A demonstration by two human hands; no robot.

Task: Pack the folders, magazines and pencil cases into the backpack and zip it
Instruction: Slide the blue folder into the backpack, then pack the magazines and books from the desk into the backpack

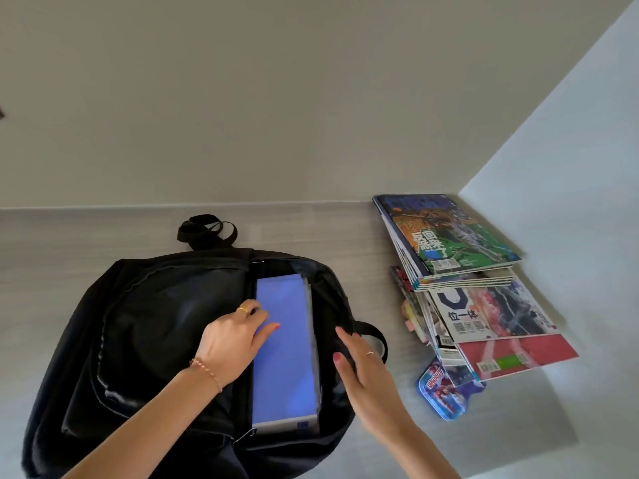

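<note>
A black backpack (pixel 145 340) lies flat on the grey table with its main compartment unzipped. A blue folder (pixel 285 347) lies inside the opening, with more sheets at its right edge. My left hand (pixel 231 340) rests at the opening's left edge, fingers lying on the folder. My right hand (pixel 366 368) hovers, blurred, over the backpack's right side with fingers extended, holding nothing. To the right lies a pile of magazines (pixel 456 243), more magazines (pixel 494 323) fanned out below it, and a blue pencil case (pixel 442 392) partly under them.
The table (pixel 86 236) meets a pale wall at the back and a white wall (pixel 570 167) at the right. The backpack's top strap (pixel 207 229) loops toward the back wall. A second, colourful item (pixel 411 305) peeks out left of the magazines.
</note>
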